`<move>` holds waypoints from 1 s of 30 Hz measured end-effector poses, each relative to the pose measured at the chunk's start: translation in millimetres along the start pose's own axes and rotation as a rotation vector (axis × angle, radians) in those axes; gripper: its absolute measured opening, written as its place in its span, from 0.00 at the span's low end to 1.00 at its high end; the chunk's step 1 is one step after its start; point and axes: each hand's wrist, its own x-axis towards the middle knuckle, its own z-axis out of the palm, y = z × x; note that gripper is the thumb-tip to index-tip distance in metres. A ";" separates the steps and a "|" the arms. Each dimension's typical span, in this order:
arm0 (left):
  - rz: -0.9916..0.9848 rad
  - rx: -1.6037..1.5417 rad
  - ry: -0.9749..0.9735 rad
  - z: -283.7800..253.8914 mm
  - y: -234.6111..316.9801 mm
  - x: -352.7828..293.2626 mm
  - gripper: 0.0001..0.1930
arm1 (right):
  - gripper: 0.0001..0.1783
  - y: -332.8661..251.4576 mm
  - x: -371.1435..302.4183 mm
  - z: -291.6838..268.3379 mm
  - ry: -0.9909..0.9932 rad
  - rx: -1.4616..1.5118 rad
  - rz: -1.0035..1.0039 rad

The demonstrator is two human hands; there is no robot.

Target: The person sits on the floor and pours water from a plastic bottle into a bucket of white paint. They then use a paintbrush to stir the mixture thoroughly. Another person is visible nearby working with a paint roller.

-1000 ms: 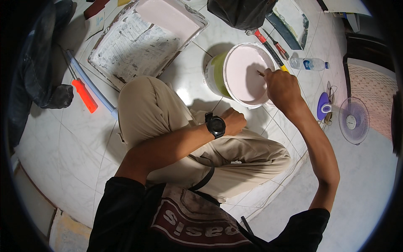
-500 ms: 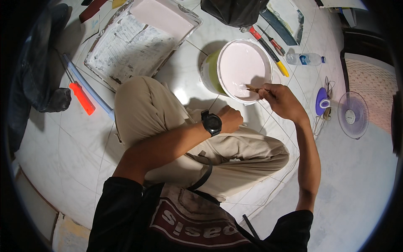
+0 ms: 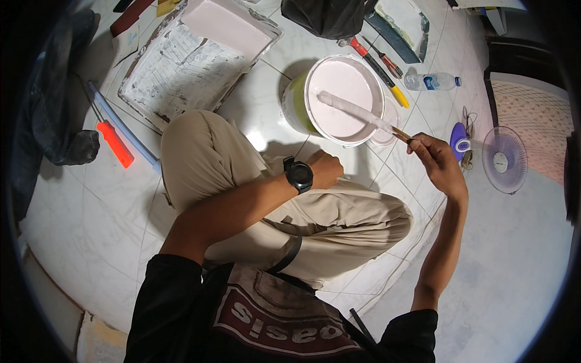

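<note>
My right hand [image 3: 437, 158] pinches the bare brown end of a wooden stick [image 3: 357, 111]. Pale pink paint coats the rest of the stick, which slants over the bucket with its far tip above the paint. Below it is the round paint bucket [image 3: 295, 104], white-rimmed with a green patch on its side, holding pale pink paint [image 3: 339, 75]. My left hand [image 3: 325, 170], with a black watch [image 3: 299, 175] on its wrist, rests closed on my crossed beige-trousered legs; nothing shows in it.
A paint tray [image 3: 181, 75] lies at the upper left, near an orange-handled tool [image 3: 116, 145] and a blue-grey tube [image 3: 124, 124]. Beyond the bucket are a cutter-like red and yellow tool [image 3: 381, 72], a water bottle [image 3: 433, 81] and a black bag [image 3: 321, 17]. A purple fan [image 3: 504, 160] stands right; another person's foot [image 3: 80, 148] is left.
My right hand has moved right and slightly down, drawing the stick up out of the paint, so its coated length now shows. My left hand stays on my leg.
</note>
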 end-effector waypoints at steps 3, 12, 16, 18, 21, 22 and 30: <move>0.010 -0.008 0.004 -0.4 1.2 1.1 0.16 | 0.09 -10.6 -4.6 -9.5 0.058 -0.179 -0.076; 0.015 -0.009 0.028 -1.4 0.6 -0.8 0.15 | 0.09 -54.2 57.7 50.3 0.057 -0.680 -0.182; 0.007 -0.007 0.035 -4.9 3.6 -0.6 0.15 | 0.11 -41.0 101.9 69.7 0.139 -0.843 -0.246; 0.004 -0.010 0.034 -5.9 3.6 -0.8 0.15 | 0.13 -42.2 113.3 71.3 0.202 -0.884 -0.262; 0.009 -0.008 0.042 -5.8 4.4 -1.5 0.16 | 0.13 -34.0 120.9 69.6 0.233 -0.938 -0.206; 0.008 -0.004 0.042 -4.3 3.9 -1.2 0.16 | 0.13 -32.1 121.3 69.8 0.246 -0.951 -0.187; 0.001 -0.011 0.024 -0.8 4.5 0.9 0.16 | 0.15 -42.8 83.3 58.6 -0.061 -0.936 -0.045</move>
